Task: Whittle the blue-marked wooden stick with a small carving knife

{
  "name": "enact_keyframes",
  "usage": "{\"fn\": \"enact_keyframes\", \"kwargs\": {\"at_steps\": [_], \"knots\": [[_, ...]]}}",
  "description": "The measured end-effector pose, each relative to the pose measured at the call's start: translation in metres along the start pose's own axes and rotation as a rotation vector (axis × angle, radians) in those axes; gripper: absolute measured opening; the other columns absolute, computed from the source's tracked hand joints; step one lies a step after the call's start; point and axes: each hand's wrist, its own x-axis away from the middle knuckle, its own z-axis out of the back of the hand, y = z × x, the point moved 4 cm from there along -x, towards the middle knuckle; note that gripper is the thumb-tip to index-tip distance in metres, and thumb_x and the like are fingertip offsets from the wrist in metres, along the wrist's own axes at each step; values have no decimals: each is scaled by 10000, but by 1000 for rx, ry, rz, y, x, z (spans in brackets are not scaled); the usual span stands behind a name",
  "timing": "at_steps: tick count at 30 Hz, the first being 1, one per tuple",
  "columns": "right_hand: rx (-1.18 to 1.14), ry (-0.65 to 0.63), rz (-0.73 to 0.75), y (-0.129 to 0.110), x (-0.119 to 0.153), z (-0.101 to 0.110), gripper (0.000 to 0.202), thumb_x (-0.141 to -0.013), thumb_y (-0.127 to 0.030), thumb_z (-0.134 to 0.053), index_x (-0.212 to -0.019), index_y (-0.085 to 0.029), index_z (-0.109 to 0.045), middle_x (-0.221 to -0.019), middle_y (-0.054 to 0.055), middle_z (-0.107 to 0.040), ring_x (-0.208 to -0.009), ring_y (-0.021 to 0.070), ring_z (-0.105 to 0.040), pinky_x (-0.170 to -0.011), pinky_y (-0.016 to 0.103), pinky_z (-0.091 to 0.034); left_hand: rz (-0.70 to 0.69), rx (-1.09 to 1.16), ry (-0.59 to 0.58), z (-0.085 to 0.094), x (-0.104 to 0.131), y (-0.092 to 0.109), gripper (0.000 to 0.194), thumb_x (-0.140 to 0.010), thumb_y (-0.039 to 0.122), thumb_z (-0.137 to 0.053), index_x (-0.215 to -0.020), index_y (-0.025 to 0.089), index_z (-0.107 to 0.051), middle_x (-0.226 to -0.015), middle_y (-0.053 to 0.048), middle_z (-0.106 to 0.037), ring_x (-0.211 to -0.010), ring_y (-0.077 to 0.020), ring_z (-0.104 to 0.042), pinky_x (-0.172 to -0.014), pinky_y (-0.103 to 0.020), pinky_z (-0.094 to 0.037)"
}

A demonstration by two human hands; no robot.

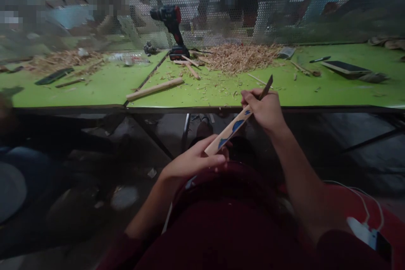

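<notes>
Blue-patched wood [228, 131] lies grasped in my left hand [196, 157], off the near edge of the surface [196, 98]; my right hand [267, 109] apparently clenches a dark blade [267, 87]. Shaping, I judge; next needs bracing.

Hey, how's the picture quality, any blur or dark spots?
In the head view, the blue-marked strip and drill look fairly sharp; the green tabletop is well lit, the floor beneath dim; the upper left corner is smeared, with pixelated blocks.

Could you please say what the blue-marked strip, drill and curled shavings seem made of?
Blue-marked strip: probably matte wood, by its pale tan surface. Drill: likely dull plastic outside, by its moulded black look. Curled shavings: probably raw wood, being thin, pale curls.
</notes>
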Motion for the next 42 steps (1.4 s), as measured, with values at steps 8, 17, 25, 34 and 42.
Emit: {"fn": "enact_keyframes", "kwargs": {"at_steps": [8,17,25,34,42], "knots": [[-48,-97,141,-15,9,-7,356,-899,-441,-565,-647,-193,-606,-553,-8,-539,-498,99,-471,-506,244,-379,6,-59,112,-12,-12,-12,275,-863,451,-595,-900,192,-509,-641,58,-407,-501,-71,-329,-448,-201,-266],[214,259,83,-1,36,29,415,-929,-415,-479,-553,-243,-457,-517,-10,-413,-511,148,-411,-552,296,-334,12,141,137,-15,-20,-19,334,-844,436,-643,-843,222,-386,-566,101,-382,-412,-46,-311,-384,-175,-226],[964,-143,149,-26,59,-23,317,-908,-316,-513,-628,-212,-622,-571,60,-599,-520,164,-496,-518,291,-213,29,414,69,-25,-21,-15,355,-832,426,-674,-821,216,-388,-518,128,-333,-343,-4,-212,-338,-134,-187],[1155,-331,297,-40,49,-41,272,-930,-208,-451,-789,-175,-681,-687,98,-679,-565,185,-551,-514,302,-173,-44,401,259,-22,-25,-4,429,-814,470,-673,-698,207,-354,-455,130,-311,-329,-9,-238,-332,-144,-199],[1123,-328,341,-33,35,-49,207,-901,-168,-495,-871,-146,-699,-721,110,-682,-622,189,-573,-556,291,-246,-47,352,352,-15,-31,-4,400,-782,452,-713,-772,208,-396,-470,136,-326,-336,-10,-253,-338,-142,-201]]}}
